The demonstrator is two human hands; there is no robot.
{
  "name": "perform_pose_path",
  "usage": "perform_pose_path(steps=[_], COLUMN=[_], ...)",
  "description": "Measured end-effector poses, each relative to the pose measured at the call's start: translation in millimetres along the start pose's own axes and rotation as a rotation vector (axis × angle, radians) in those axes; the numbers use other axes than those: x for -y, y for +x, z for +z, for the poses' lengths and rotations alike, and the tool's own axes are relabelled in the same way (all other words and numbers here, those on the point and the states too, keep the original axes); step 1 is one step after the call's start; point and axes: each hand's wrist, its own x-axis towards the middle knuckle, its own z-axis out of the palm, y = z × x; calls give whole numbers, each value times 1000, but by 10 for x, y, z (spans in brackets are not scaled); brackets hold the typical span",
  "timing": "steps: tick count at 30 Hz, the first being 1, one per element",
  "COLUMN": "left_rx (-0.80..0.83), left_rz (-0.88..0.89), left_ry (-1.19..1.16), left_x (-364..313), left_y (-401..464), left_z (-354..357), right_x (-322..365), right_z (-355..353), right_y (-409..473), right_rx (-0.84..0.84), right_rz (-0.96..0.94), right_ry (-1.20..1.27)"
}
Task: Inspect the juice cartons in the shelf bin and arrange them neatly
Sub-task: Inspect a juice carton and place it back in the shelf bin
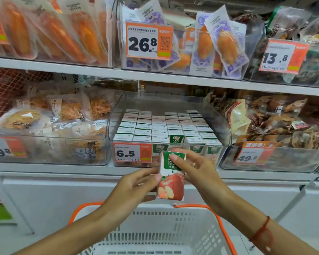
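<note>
Below the clear shelf bin (226, 126) of juice cartons (159, 128), the left hand (134, 188) and right hand (197, 170) both gripped one apple juice carton (171, 183) upright over a white basket (155, 230)

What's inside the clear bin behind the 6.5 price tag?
The clear bin holds juice cartons packed upright in rows, with a gap in the front row. The 6.5 price tag and the held carton cover some front faces.

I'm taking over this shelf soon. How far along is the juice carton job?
Done: most cartons stand in tidy rows in the clear bin. In hand: both the left hand and right hand hold one apple carton. Left: refilling the front-row gap.
</note>
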Motion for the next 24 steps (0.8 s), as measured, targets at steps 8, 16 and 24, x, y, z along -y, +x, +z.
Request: perform_pose_path(steps=[8,16,24], left_rx=[-80,-114,-72], left_rz=[-113,-82,-6], left_ry=[-172,-185,-120], left_x=[6,65,67], left_y=[27,-2,-7], left_z=[61,177,228], right_x=[41,14,39], right_z=[32,-57,-252], right_y=[28,-168,-299], right_rx=[119,148,286], right_rz=[140,113,140], right_ry=[15,-113,-61])
